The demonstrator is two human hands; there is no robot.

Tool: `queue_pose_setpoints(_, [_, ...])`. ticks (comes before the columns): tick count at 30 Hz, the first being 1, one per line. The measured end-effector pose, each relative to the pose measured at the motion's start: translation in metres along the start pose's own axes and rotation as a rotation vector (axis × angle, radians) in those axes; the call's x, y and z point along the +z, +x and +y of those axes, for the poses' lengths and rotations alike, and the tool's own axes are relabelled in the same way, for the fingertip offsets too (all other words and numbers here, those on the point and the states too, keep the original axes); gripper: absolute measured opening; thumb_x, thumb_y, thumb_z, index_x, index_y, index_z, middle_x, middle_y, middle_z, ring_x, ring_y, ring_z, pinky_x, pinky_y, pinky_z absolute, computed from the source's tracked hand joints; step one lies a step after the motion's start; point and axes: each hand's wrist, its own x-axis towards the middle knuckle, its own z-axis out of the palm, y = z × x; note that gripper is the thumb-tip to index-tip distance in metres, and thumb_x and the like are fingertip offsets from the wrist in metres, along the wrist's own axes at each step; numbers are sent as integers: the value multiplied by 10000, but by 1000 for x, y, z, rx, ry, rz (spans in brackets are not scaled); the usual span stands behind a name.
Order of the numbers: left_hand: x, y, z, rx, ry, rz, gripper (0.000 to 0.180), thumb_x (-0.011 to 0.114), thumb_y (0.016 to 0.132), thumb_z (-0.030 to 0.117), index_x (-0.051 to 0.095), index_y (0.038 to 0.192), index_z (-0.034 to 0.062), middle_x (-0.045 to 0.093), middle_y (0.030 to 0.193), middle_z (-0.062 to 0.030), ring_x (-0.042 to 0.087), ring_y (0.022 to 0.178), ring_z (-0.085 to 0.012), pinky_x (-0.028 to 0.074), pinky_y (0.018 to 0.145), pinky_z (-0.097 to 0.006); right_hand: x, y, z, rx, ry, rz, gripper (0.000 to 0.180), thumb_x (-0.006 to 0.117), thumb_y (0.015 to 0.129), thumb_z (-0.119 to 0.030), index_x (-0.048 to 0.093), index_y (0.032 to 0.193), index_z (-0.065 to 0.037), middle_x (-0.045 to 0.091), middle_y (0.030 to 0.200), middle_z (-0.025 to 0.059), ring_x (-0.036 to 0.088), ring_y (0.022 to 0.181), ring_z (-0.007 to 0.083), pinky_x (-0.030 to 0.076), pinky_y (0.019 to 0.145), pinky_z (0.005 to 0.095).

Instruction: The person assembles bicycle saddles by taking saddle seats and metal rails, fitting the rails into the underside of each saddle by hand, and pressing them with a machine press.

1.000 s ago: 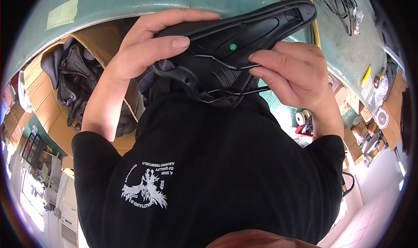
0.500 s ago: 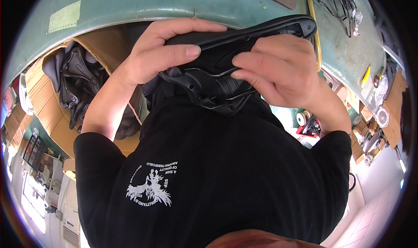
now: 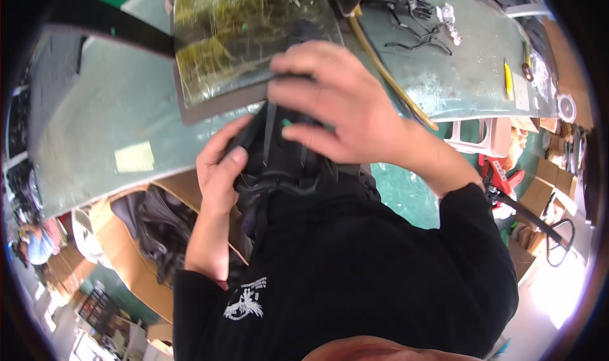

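Observation:
A black bicycle saddle (image 3: 288,161) is held against my front, close to the bench edge, its underside with the rails facing up. My left hand (image 3: 219,164) is closed round its left side, with the thumb over the rim. Over the saddle's narrower far part is my right hand (image 3: 339,104), its fingers and thumb spread apart and smeared by motion. Whether its fingertips touch the saddle is not clear. Near the right thumb shows a small green speck.
Beyond my hands a dark board covered with clear, yellowish film (image 3: 247,44) lies on the green bench (image 3: 95,120). A yellow hose (image 3: 387,72) runs beside it. Bent black wire rails (image 3: 419,37) lie at the far right. Below left, a cardboard box (image 3: 117,247) holds several black saddles.
The saddle has turned so that its long side points away from me. My right hand has come off its pinch on the underside and spread. The view has shifted, showing more bench.

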Motion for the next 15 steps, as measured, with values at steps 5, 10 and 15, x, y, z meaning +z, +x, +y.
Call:
queue_pose_setpoints(5, [23,74,14,74,90,332,504,613,1038,226,560,1423,-96,637,1379,-175,622,1247,-231,460,1102,-358,37,-10,16,458,-50,55,561,774,882,-231,597,1357,9,630,1325,241,687,1102,410,577,928,422])
queue_pose_setpoints(10, [39,118,21,763,1192,351,305,694,1009,214,679,1205,-19,669,1315,-209,645,1207,-318,477,1061,-370,63,3,54,400,-386,202,460,747,853,-158,645,1277,-15,674,1200,195,711,942,370,602,804,431])
queue_pose_setpoints(15, [25,179,6,1022,1317,416,228,730,935,124,646,778,-18,728,1139,-193,701,912,-376,563,796,-438,78,26,101,323,-413,367,435,750,818,-162,673,1228,-37,693,1135,148,715,827,326,601,700,405])
